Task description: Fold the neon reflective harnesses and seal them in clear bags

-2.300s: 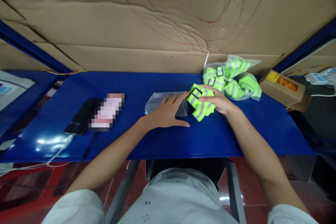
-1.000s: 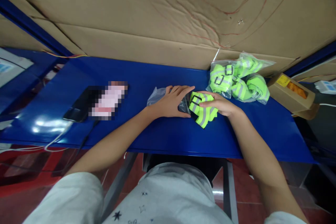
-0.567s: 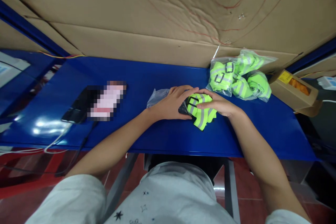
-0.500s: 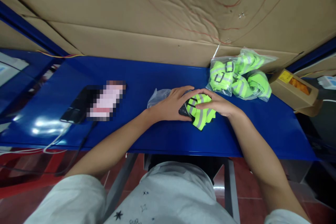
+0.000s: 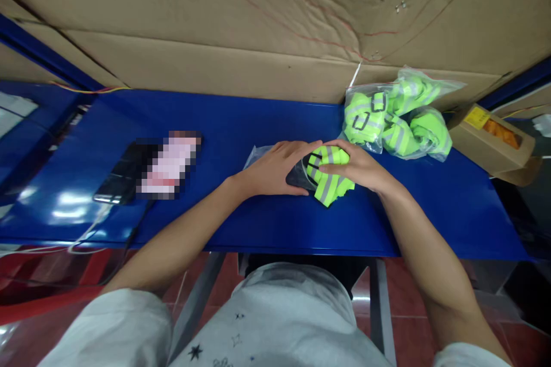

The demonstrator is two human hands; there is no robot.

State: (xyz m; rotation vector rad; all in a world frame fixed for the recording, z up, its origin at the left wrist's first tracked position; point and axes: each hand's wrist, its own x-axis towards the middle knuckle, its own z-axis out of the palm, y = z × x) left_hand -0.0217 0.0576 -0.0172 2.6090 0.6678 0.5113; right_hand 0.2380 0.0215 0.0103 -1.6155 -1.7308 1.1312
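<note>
A rolled-up bundle of neon-yellow reflective strap [image 5: 329, 183] with grey stripes and black buckle parts lies between my hands over the blue table. My right hand [image 5: 355, 166] is closed around its right side, thumb across the front. My left hand [image 5: 279, 169] grips a clear plastic bag [image 5: 256, 155], whose mouth is beside the left end of the bundle. Most of the bag is hidden beneath that hand. How far the strap sits inside the bag I cannot tell.
Several bagged neon straps [image 5: 398, 117] lie at the back right, against the cardboard-covered wall. Beside them a small cardboard box [image 5: 493, 137] holds something orange. Two phones, one a black phone [image 5: 123, 175], lie at the left with cables. The blue table [image 5: 275, 229] ends close to my body.
My left hand has shifted slightly, and more of the dark bag opening shows beside the strap bundle. The camera view has moved a little.
</note>
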